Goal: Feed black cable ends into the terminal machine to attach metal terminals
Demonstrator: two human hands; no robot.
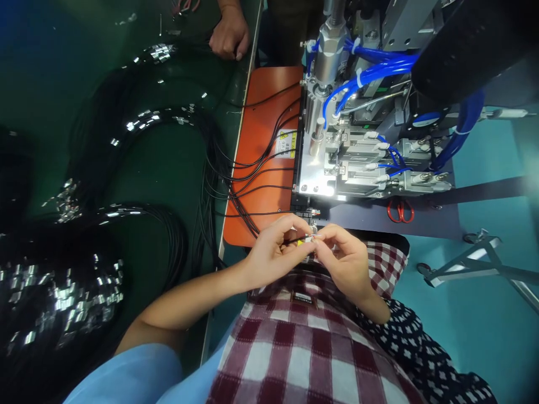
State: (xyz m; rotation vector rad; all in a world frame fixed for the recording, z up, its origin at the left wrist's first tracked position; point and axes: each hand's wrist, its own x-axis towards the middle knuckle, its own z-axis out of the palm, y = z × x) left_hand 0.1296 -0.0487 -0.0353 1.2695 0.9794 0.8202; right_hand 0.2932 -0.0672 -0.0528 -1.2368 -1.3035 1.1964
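My left hand (280, 247) is closed in a pinch around a thin black cable (290, 242), near one end of it. Close against it, my right hand (343, 258) pinches the cable's tip, where a small light-coloured piece shows between the fingertips; its exact kind is too small to make out. Both hands meet just in front of the machine (320, 168), above my checked apron (286, 336). More black cables (248, 174) run from the table over an orange board (263, 101) to the machine's left edge.
Bundles of black cables (168, 224) with shiny ends cover the dark green table (147, 168) at left. Another person's hand (231, 33) rests at the table's far edge. Blue air hoses (379, 67) loop over the machine. Red-handled scissors (400, 211) lie on the dark plate at right.
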